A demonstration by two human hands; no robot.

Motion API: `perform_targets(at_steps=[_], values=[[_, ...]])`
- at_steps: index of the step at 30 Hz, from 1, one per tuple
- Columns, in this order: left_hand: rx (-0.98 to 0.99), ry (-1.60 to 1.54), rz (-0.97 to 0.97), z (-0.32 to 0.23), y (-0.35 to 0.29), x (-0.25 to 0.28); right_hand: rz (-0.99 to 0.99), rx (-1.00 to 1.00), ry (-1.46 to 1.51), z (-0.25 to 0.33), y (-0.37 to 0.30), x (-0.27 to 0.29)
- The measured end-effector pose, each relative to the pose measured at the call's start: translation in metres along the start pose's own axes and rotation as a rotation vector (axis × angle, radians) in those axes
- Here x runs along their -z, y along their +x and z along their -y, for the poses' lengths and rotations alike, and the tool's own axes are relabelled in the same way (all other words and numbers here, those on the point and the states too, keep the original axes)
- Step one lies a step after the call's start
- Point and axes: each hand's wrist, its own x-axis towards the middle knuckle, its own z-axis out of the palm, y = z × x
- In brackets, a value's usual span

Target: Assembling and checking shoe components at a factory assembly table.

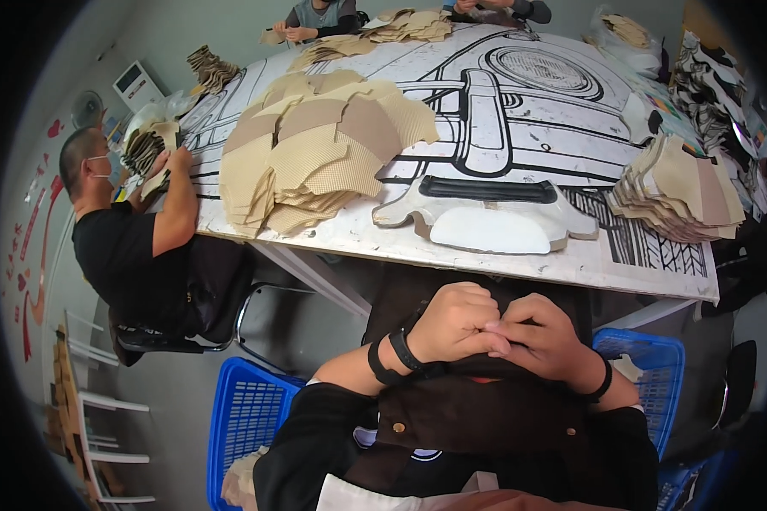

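Observation:
My left hand [458, 322] and my right hand [547, 337] meet in front of me above my lap, clear of the table's edge. Both have their fingers curled in, with the fingertips and thumbs touching. Whatever they may pinch is hidden or too small to make out. Under them lies dark brown cloth [477, 417] with metal snaps. Nearest on the table is a white shaped panel [494, 228] with a black strip along its top. To its left sits a large heap of tan and brown mesh fabric pieces [315, 145].
The table [571, 264] bears a black line drawing. At right stands a stack of tan pieces [677, 187]. Blue baskets [247, 409] flank me. A person in black [132, 230] sits at left holding fabric pieces; two more people work at the far edge.

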Motion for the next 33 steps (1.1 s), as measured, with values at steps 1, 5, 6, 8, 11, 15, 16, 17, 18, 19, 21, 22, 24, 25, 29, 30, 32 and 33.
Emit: perform_targets(at_steps=[1,5,6,8,11,15,16,17,18,19,21,22,24,25,29,30,32,33], values=[[0.056,0.018,0.026,0.0,-0.001,0.001,-0.041,0.055,-0.006,-0.002,-0.001,-0.001],[0.125,0.004,0.056,-0.002,-0.004,-0.002,-0.085,0.084,-0.011,-0.004,-0.007,-0.005],[0.126,-0.017,0.062,-0.002,-0.004,-0.002,-0.103,0.083,0.002,-0.004,-0.008,-0.006],[0.143,-0.046,0.051,-0.002,-0.005,-0.004,-0.121,0.084,0.014,-0.006,-0.01,-0.008],[0.17,-0.076,0.04,-0.002,-0.006,-0.005,-0.159,0.04,0.072,-0.007,-0.012,-0.009],[0.176,-0.05,0.034,-0.002,-0.008,-0.005,-0.173,0.029,0.078,-0.008,-0.011,-0.008],[0.177,-0.05,0.033,-0.002,-0.008,-0.004,-0.171,0.025,0.064,-0.008,-0.01,-0.008],[0.179,-0.045,0.033,-0.002,-0.008,-0.004,-0.17,0.027,0.064,-0.008,-0.01,-0.008],[0.181,-0.039,0.034,-0.002,-0.008,-0.004,-0.165,0.02,0.075,-0.008,-0.009,-0.008],[0.18,-0.038,0.033,-0.001,-0.008,-0.004,-0.161,0.013,0.085,-0.008,-0.009,-0.008],[0.177,-0.039,0.03,-0.001,-0.008,-0.004,-0.166,0.012,0.085,-0.008,-0.009,-0.009],[0.177,-0.038,0.028,-0.001,-0.008,-0.004,-0.173,0.01,0.085,-0.009,-0.009,-0.009],[0.167,-0.018,0.031,-0.001,-0.008,-0.004,-0.171,0.003,0.079,-0.007,-0.009,-0.009],[0.167,-0.017,0.03,-0.001,-0.008,-0.004,-0.17,-0.006,0.071,-0.006,-0.008,-0.009],[0.166,-0.007,0.027,-0.001,-0.009,-0.005,-0.168,-0.014,0.07,-0.006,-0.009,-0.009],[0.165,0.0,0.025,0.0,-0.009,-0.005,-0.166,-0.018,0.065,-0.006,-0.009,-0.009],[0.166,0.008,0.023,-0.001,-0.01,-0.005,-0.164,-0.021,0.06,-0.006,-0.01,-0.009],[0.168,0.015,0.022,-0.001,-0.01,-0.005,-0.161,-0.02,0.08,-0.006,-0.01,-0.01]])
